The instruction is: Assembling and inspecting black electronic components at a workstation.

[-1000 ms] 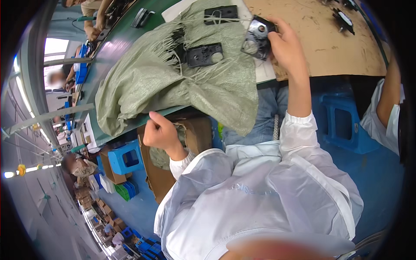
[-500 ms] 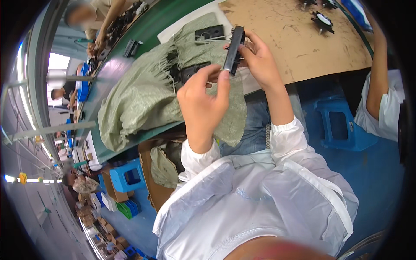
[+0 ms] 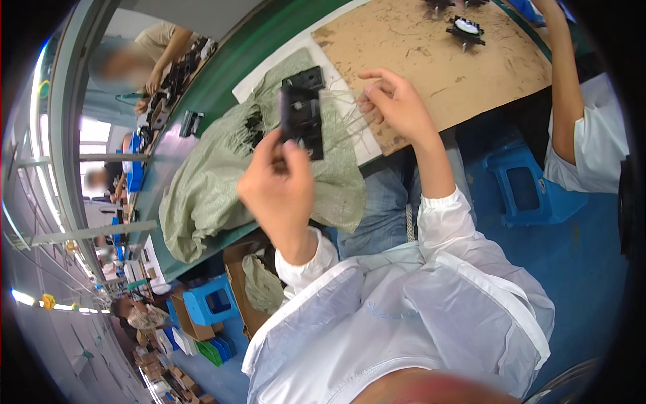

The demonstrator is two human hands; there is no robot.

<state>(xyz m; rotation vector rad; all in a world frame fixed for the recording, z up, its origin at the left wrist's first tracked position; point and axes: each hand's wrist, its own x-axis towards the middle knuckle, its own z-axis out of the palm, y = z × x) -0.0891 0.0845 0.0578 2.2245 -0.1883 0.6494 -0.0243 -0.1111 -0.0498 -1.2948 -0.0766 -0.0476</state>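
Note:
My left hand grips a flat black plastic housing by its lower end, above the green woven sack; motion blurs it a little. Thin pale strands stretch from near the housing to the fingertips of my right hand, which is closed in a pinch on them. Whether the strands are fixed to the housing I cannot tell. Another black part lies on the sack just behind the held one. Dark pieces at the sack's frayed mouth are partly hidden.
A brown board covers the right of the green table, bearing black parts with a white disc. A black piece lies at left. Blue stools stand on the floor. A co-worker's arm reaches in at right; others work at far left.
The black housing has passed from between both hands into my left hand, which moved left and turned it flat side up. My right hand has drawn away from it, with pale strands between.

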